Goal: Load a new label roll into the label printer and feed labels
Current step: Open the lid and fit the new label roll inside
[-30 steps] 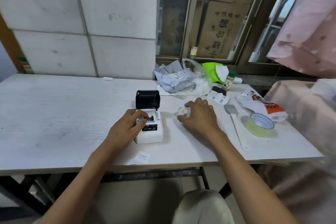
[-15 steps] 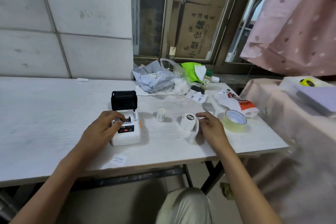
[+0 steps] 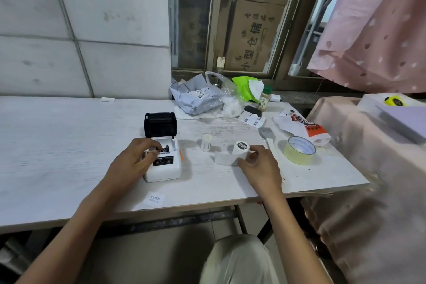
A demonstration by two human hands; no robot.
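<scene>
Surface: white table (image 3: 57, 145) before a tiled wall.
Left hand (image 3: 131, 163): fingers curled over the label printer's (image 3: 162, 163) open bay, black lid raised.
Right hand (image 3: 260, 166): fingertips pinching the new label roll (image 3: 238, 151), near the table's front edge.
Beside: small spent core (image 3: 206, 142); tape roll (image 3: 299, 150).
Writing: front-edge label (image 3: 154, 198) reads "welcome".

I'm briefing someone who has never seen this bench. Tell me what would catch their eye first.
The small white label printer near the table's front edge stands out, its black lid flipped up, with the left hand resting on it, fingers at the open bay. Just right of it, the right hand touches a fresh white label roll lying on the table. Further right lies a yellowish tape ring.
</scene>
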